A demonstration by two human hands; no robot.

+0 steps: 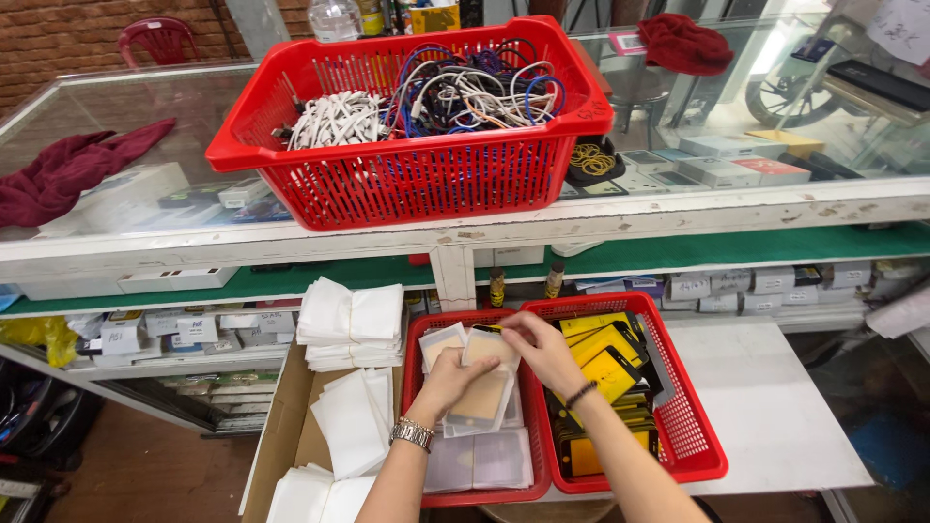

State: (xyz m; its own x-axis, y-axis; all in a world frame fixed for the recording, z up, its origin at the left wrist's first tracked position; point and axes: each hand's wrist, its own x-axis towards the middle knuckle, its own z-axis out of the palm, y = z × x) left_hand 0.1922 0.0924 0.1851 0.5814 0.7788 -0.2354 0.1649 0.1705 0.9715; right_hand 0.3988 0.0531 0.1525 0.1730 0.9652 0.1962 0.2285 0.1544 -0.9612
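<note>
- Gripping the clear sleeve with the tan card point(481, 395) from below, your left hand point(448, 380) was closed on it while your right hand point(541, 349) pinched its top edge; it hung just above the left red tray point(417, 489), where a loose pinch could have dropped it among the other sleeves
- Your right forearm lay over the yellow packets point(608, 373) and could have dragged them askew
- Farther off, the stacked white pouches point(351, 324) beside the tray could have toppled if nudged
- Farthest, the cable basket point(407, 179) overhung the counter edge

Open room above the white board point(775, 407) at right, left side blocked by stacked white sleeves point(351, 324) in a cardboard box point(281, 426), forward reach barred by the counter edge point(581, 228) bearing a large red basket point(407, 174).
</note>
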